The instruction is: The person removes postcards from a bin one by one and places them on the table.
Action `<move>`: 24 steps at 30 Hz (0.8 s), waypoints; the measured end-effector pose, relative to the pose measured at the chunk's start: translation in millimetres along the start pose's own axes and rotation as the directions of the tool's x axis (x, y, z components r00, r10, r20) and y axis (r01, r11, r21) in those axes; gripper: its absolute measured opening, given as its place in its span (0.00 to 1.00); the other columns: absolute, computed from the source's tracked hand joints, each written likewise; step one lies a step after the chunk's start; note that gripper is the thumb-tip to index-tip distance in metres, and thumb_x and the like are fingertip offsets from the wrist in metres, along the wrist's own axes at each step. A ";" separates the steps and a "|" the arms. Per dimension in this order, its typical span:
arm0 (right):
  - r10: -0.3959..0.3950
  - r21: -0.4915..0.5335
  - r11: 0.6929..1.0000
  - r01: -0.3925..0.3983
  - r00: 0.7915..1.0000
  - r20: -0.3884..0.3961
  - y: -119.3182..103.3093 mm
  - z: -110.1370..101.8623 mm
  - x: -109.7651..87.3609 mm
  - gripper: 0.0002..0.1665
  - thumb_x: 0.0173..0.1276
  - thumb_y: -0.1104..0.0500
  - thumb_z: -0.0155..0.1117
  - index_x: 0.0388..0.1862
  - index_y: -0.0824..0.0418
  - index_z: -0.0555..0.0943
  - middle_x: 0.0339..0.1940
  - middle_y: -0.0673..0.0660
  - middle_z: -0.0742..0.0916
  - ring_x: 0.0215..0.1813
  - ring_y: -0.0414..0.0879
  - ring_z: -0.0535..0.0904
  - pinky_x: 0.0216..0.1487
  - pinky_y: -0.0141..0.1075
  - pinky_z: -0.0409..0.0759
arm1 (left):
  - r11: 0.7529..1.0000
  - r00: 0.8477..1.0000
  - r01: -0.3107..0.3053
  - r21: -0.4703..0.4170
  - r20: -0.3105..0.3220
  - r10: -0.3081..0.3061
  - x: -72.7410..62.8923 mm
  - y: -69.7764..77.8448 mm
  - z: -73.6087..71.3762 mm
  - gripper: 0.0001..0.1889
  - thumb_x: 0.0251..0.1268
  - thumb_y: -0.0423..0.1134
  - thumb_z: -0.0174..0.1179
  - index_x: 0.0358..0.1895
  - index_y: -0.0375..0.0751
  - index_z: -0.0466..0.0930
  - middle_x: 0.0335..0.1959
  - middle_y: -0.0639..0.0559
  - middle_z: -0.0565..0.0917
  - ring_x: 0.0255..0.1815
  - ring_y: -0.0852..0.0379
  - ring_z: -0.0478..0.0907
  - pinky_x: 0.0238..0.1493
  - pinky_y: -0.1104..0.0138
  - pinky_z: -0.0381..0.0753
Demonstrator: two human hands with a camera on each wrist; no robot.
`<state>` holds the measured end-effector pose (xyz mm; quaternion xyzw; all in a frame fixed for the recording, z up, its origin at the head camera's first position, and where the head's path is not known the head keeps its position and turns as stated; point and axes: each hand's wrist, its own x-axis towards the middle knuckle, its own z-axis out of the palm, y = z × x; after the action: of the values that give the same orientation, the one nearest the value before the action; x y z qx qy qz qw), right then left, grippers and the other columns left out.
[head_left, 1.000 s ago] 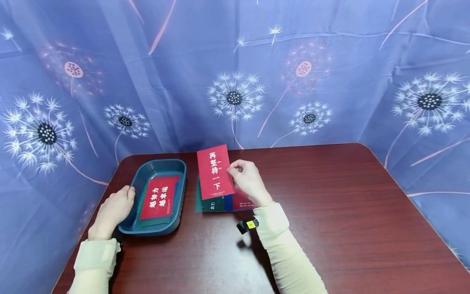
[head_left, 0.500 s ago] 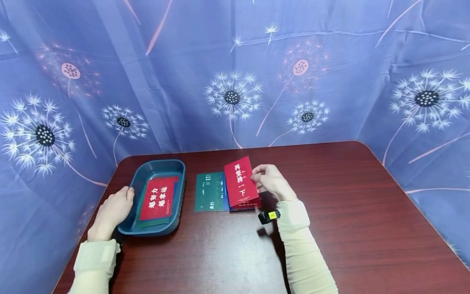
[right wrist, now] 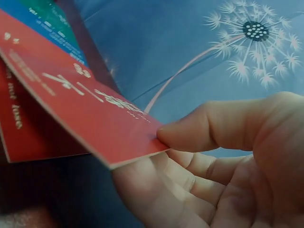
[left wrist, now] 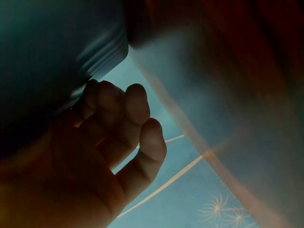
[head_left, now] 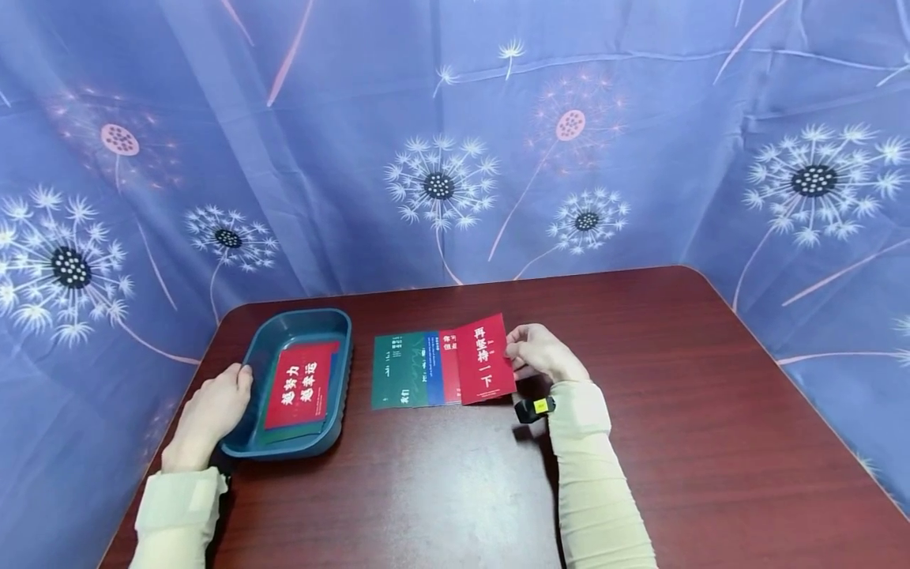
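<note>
My right hand (head_left: 543,353) pinches a red card (head_left: 486,359) with white characters by its right edge. In the right wrist view the thumb lies on top of the red card (right wrist: 102,111) and the fingers are beneath. Under and left of it, green (head_left: 398,371), blue and red cards overlap in a row on the table. My left hand (head_left: 213,407) grips the left rim of a dark blue plastic tray (head_left: 344,387). Inside that tray a red card (head_left: 302,383) lies on top of blue and green ones. The left wrist view is dark, showing curled fingers (left wrist: 152,142) at the tray's wall.
The dark red wooden table (head_left: 426,490) has a rounded far right corner. A blue curtain (head_left: 341,118) with dandelion prints hangs along its back and sides. A black wrist camera (head_left: 533,408) with a yellow label juts from the right cuff.
My right hand has carried the red card rightward and lowered it over the right end of the card row, uncovering the green and blue cards. The left hand still grips the tray.
</note>
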<state>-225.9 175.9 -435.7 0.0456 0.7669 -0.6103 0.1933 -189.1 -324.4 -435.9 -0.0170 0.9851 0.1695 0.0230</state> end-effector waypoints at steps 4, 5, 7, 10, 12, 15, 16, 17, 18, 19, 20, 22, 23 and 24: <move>0.023 -0.054 0.998 -0.026 0.998 -0.061 8.6 4.6 8.6 0.05 0.67 0.71 0.56 0.40 0.70 0.71 0.30 0.61 0.79 0.25 0.47 0.79 0.32 0.41 0.83 | 1.000 1.000 -0.001 -0.005 0.000 0.001 -1.3 -0.9 0.7 0.26 0.80 0.51 0.31 0.49 0.30 0.70 0.41 0.25 0.77 0.37 0.32 0.77 0.38 0.38 0.74; 0.028 -0.079 0.996 -0.034 0.996 -0.082 9.3 6.0 9.4 0.04 0.67 0.71 0.56 0.39 0.69 0.71 0.30 0.60 0.79 0.25 0.46 0.78 0.32 0.41 0.83 | 1.000 1.000 -0.002 -0.005 0.000 0.002 -1.2 -1.0 0.7 0.26 0.80 0.51 0.31 0.50 0.30 0.70 0.42 0.25 0.77 0.37 0.32 0.77 0.38 0.39 0.74; 0.031 -0.135 0.990 -0.049 0.991 -0.127 10.8 8.5 10.6 0.04 0.67 0.70 0.58 0.36 0.68 0.71 0.29 0.60 0.79 0.26 0.47 0.79 0.32 0.41 0.84 | 1.000 1.000 -0.002 -0.004 0.002 0.002 -0.7 -1.2 0.5 0.26 0.80 0.51 0.31 0.50 0.30 0.70 0.41 0.25 0.77 0.37 0.33 0.77 0.39 0.38 0.74; 0.018 -0.269 0.960 -0.074 0.978 -0.206 11.4 11.2 10.5 0.06 0.66 0.67 0.61 0.32 0.66 0.73 0.29 0.59 0.80 0.26 0.46 0.81 0.33 0.39 0.82 | 1.000 1.000 -0.001 0.000 0.003 0.001 0.3 -0.1 0.0 0.27 0.80 0.51 0.32 0.53 0.28 0.69 0.44 0.24 0.76 0.38 0.32 0.77 0.41 0.37 0.74; 0.010 -0.339 0.936 -0.095 0.970 -0.244 11.1 12.8 11.3 0.08 0.66 0.64 0.63 0.30 0.65 0.73 0.29 0.58 0.81 0.26 0.45 0.81 0.32 0.37 0.81 | 1.000 1.000 0.000 0.003 0.003 0.000 1.1 0.5 -0.6 0.27 0.80 0.51 0.32 0.56 0.27 0.68 0.45 0.23 0.75 0.39 0.31 0.77 0.42 0.36 0.73; 0.001 -0.416 0.901 -0.122 0.961 -0.278 11.4 14.6 14.0 0.09 0.66 0.62 0.64 0.28 0.64 0.75 0.26 0.57 0.81 0.22 0.44 0.80 0.29 0.35 0.79 | 1.000 1.000 0.004 0.005 0.011 -0.004 1.7 1.0 -1.2 0.28 0.80 0.52 0.32 0.58 0.26 0.66 0.47 0.22 0.75 0.40 0.30 0.76 0.43 0.35 0.73; 0.002 -0.423 0.897 -0.126 0.960 -0.281 11.4 15.2 14.8 0.10 0.66 0.62 0.65 0.27 0.63 0.75 0.25 0.57 0.80 0.21 0.44 0.79 0.28 0.35 0.78 | 1.000 1.000 0.006 0.004 0.013 -0.006 1.8 1.0 -1.3 0.29 0.80 0.52 0.32 0.58 0.26 0.66 0.47 0.22 0.75 0.40 0.31 0.76 0.44 0.35 0.73; 0.003 -0.424 0.897 -0.127 0.960 -0.281 11.6 15.8 15.6 0.10 0.66 0.62 0.65 0.27 0.64 0.75 0.23 0.58 0.80 0.19 0.45 0.79 0.26 0.35 0.79 | 1.000 1.000 0.009 0.003 0.014 -0.009 1.8 1.0 -1.3 0.29 0.80 0.52 0.32 0.58 0.26 0.66 0.47 0.23 0.75 0.40 0.31 0.76 0.44 0.36 0.73; 0.001 -0.428 0.895 -0.126 0.960 -0.280 11.6 16.5 16.3 0.10 0.65 0.62 0.65 0.26 0.64 0.75 0.22 0.58 0.80 0.18 0.45 0.79 0.24 0.35 0.78 | 1.000 1.000 0.010 0.003 0.014 -0.011 1.8 0.8 -1.3 0.28 0.80 0.52 0.32 0.58 0.26 0.66 0.47 0.23 0.75 0.40 0.31 0.76 0.43 0.36 0.73; -0.007 -0.443 0.888 -0.123 0.960 -0.280 11.3 17.1 16.3 0.11 0.65 0.62 0.65 0.25 0.64 0.75 0.20 0.58 0.80 0.17 0.45 0.79 0.24 0.35 0.78 | 1.000 1.000 0.012 0.002 0.014 -0.012 1.7 0.7 -1.3 0.28 0.80 0.52 0.32 0.58 0.26 0.66 0.46 0.23 0.75 0.40 0.32 0.77 0.43 0.36 0.73; -0.014 -0.455 0.882 -0.121 0.959 -0.282 10.8 17.8 15.9 0.11 0.64 0.61 0.65 0.24 0.63 0.75 0.19 0.58 0.80 0.17 0.46 0.79 0.24 0.35 0.77 | 1.000 1.000 0.013 0.000 0.015 -0.013 1.6 0.7 -1.1 0.28 0.80 0.52 0.32 0.58 0.26 0.66 0.46 0.23 0.75 0.40 0.32 0.77 0.43 0.36 0.73; -0.041 -0.495 0.862 -0.109 0.958 -0.283 10.1 18.6 15.2 0.12 0.63 0.61 0.65 0.21 0.63 0.75 0.17 0.57 0.79 0.18 0.46 0.78 0.24 0.36 0.74 | 1.000 1.000 0.017 -0.001 0.018 -0.017 1.1 0.3 -1.0 0.29 0.80 0.52 0.32 0.58 0.26 0.66 0.46 0.23 0.75 0.40 0.32 0.76 0.44 0.36 0.73; -0.054 -0.516 0.850 -0.104 0.958 -0.283 10.0 19.0 15.4 0.13 0.62 0.60 0.66 0.21 0.62 0.75 0.17 0.56 0.79 0.19 0.47 0.77 0.25 0.36 0.73 | 1.000 1.000 0.019 -0.002 0.020 -0.019 0.9 -0.1 -1.0 0.29 0.80 0.52 0.32 0.58 0.26 0.66 0.47 0.23 0.75 0.40 0.32 0.76 0.44 0.36 0.73; -0.069 -0.540 0.836 -0.099 0.957 -0.282 9.0 19.8 14.7 0.13 0.61 0.60 0.66 0.19 0.62 0.75 0.17 0.56 0.78 0.20 0.47 0.76 0.25 0.36 0.72 | 1.000 1.000 0.021 -0.001 0.020 -0.021 0.6 -0.6 -0.9 0.29 0.80 0.52 0.32 0.59 0.26 0.66 0.47 0.23 0.75 0.41 0.31 0.76 0.44 0.36 0.73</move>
<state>-232.0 156.8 -452.7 0.0835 0.9287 -0.3502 0.0885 -189.7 -325.2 -435.3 -0.0256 0.9845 0.1700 0.0348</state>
